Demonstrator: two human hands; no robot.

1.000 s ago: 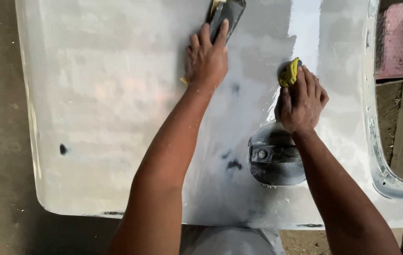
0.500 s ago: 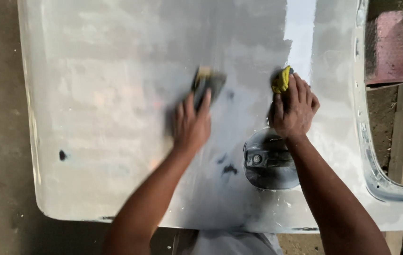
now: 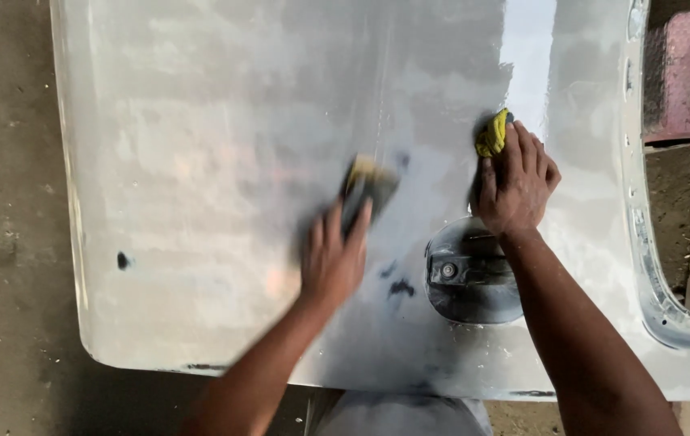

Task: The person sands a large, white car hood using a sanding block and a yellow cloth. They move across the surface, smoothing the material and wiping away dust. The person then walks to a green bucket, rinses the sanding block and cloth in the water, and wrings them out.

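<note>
A large pale grey car door panel (image 3: 224, 161), dull with sanded primer and wet in a glossy streak toward its upper right, lies flat and fills most of the view from the head camera. Below and to the left of it runs a bare brown concrete floor (image 3: 6, 242). At the upper right corner sits a reddish metal block (image 3: 684, 73), just beyond the panel's window-frame edge.

Set into the panel at lower centre right is a dark oval handle recess (image 3: 470, 278) with a small round lock in it.

The right hand (image 3: 515, 190) rests on the panel just above that recess, fingers curled closed around a small crumpled yellow cloth (image 3: 492, 133), which sticks out past the fingertips and touches the wet surface.

The left hand (image 3: 333, 258) is blurred with motion; its grip lies flattened, fingers stretched forward and pressing down on a dark rectangular sanding block with a yellowish top (image 3: 368, 187), which is flat against the panel near its middle, left of the cloth and well apart from it.

A small dark spot (image 3: 123, 260) marks the panel's left edge.
</note>
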